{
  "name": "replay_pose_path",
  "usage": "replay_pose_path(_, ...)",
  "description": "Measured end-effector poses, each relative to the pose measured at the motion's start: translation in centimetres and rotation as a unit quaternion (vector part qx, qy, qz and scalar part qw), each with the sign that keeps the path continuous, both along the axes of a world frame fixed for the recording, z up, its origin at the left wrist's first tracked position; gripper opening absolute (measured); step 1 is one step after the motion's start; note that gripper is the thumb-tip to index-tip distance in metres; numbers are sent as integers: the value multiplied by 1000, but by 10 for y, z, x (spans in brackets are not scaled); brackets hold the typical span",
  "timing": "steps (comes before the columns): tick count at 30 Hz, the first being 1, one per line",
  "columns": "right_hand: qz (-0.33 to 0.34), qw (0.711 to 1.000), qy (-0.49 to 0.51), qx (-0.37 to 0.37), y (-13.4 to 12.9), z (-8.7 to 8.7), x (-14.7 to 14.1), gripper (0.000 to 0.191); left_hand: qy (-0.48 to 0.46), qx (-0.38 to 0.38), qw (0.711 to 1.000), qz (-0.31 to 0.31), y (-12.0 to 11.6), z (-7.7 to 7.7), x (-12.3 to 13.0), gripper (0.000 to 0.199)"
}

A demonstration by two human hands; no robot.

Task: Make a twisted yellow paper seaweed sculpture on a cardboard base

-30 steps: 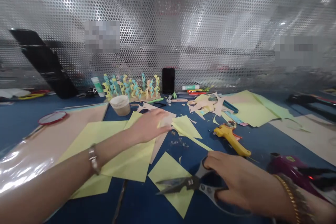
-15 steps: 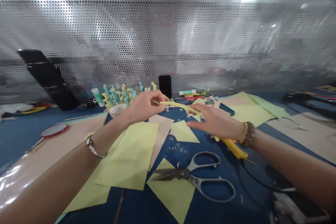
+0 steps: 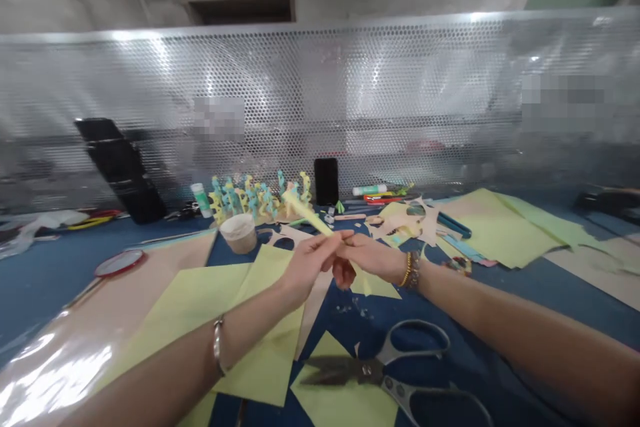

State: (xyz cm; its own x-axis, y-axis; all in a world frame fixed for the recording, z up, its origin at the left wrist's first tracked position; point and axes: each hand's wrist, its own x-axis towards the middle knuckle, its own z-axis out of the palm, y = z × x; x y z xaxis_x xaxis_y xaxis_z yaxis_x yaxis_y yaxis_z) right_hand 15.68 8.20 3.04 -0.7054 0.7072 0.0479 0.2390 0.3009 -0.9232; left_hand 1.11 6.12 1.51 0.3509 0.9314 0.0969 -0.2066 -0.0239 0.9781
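A narrow strip of yellow paper (image 3: 311, 215) slants through both hands, its far end up by the paper figures and its near end low under my fingers. My left hand (image 3: 309, 267) pinches it near the middle. Against those fingertips, my right hand (image 3: 373, 257) is closed on the same strip, with some fingers curled beneath. Below them, large scissors (image 3: 367, 370) lie spread on a yellow paper piece (image 3: 345, 407). Yellow sheets (image 3: 265, 353) lie under my left forearm, and a yellow scrap (image 3: 383, 288) is partly hidden behind my right hand.
Behind stand blue and yellow paper figures (image 3: 250, 197), a white cup (image 3: 239, 233), a glue stick (image 3: 201, 200) and a black phone (image 3: 327, 181). Paper scraps (image 3: 400, 220) and a teal tool (image 3: 454, 225) lie to the right. A perforated metal screen (image 3: 425, 93) closes the back.
My hands have come together and lower, and the strip has swung from nearly level to a steep slant. The yellow-handled tool by my right wrist is no longer seen. The view has tilted up.
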Motion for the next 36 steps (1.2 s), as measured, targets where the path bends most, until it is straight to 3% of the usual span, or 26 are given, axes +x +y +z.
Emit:
replay_pose_path(5, 17, 997, -74, -27, 2, 8, 26, 42, -21, -33, 990, 136, 4, -15, -5, 33)
replay_pose_path(7, 8, 994, -107, -17, 4, 23, 39, 33, -25, -56, 981, 184, 7, -19, -8, 32)
replay_pose_path(10, -11, 989, -145, 14, 0, 55, 55, 21, -22, -74, 975, 207, 10, -21, -9, 33)
replay_pose_path(11, -21, 987, -156, 36, -4, 66, 59, 20, -19, -76, 975, 209, 10, -21, -9, 34)
replay_pose_path(14, -72, 961, -156, 217, -20, 86, 61, 23, -15, -85, 971, 222, 10, -21, -9, 33)
replay_pose_path(17, -115, 932, -88, 333, -31, 75, 49, 27, -21, -84, 967, 239, 8, -22, -10, 27)
replay_pose_path(20, -114, 846, -127, 506, -27, 43, 34, 22, -21, -54, 971, 230, 7, -25, -10, 28)
replay_pose_path(24, -26, 693, -199, 693, -2, 6, 27, 35, -10, -49, 971, 234, 9, -29, -13, 37)
replay_pose_path(26, 21, 642, -184, 744, 9, -6, 27, 34, -10, -50, 972, 228, 10, -30, -14, 39)
replay_pose_path(27, 39, 631, -164, 757, 13, -11, 27, 30, -11, -50, 973, 223, 10, -30, -15, 39)
replay_pose_path(28, 41, 633, -140, 760, 15, -16, 26, 25, -11, -52, 974, 219, 11, -31, -14, 38)
replay_pose_path(30, 24, 668, -88, 739, 16, -23, 22, 18, -13, -57, 976, 212, 11, -31, -14, 36)
replay_pose_path(33, -16, 776, -8, 631, 10, -30, 14, 18, -19, -59, 979, 193, 11, -32, -12, 34)
replay_pose_path(36, -110, 889, 57, 441, 4, -29, 5, 14, -26, -57, 985, 162, 10, -31, -12, 34)
